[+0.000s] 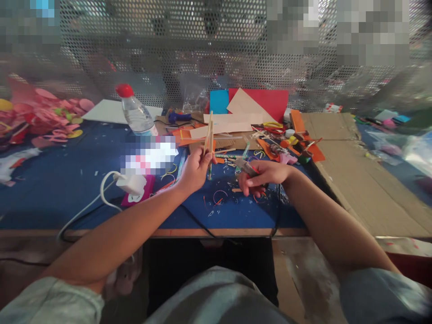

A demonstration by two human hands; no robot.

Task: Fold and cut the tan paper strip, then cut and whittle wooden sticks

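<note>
In the head view my left hand (195, 168) is closed around a few thin wooden sticks (209, 130), which point up and away from me over the middle of the blue table. My right hand (261, 177) is wrapped around a pair of pliers (247, 167), its grey metal head turned left toward the sticks but apart from them. The fingers hide most of the handles, where a bit of red shows. Beneath and between the hands lie scattered wooden stick pieces, a patterned green strip (226, 156) and small clippings.
A water bottle (137, 112) with a red cap stands left, behind a white plug (131, 183) and its cable. Pink and yellow cut pieces (43, 112) pile at far left. Coloured sheets (263, 103) lean at the back. Cardboard (367, 175) covers the right side.
</note>
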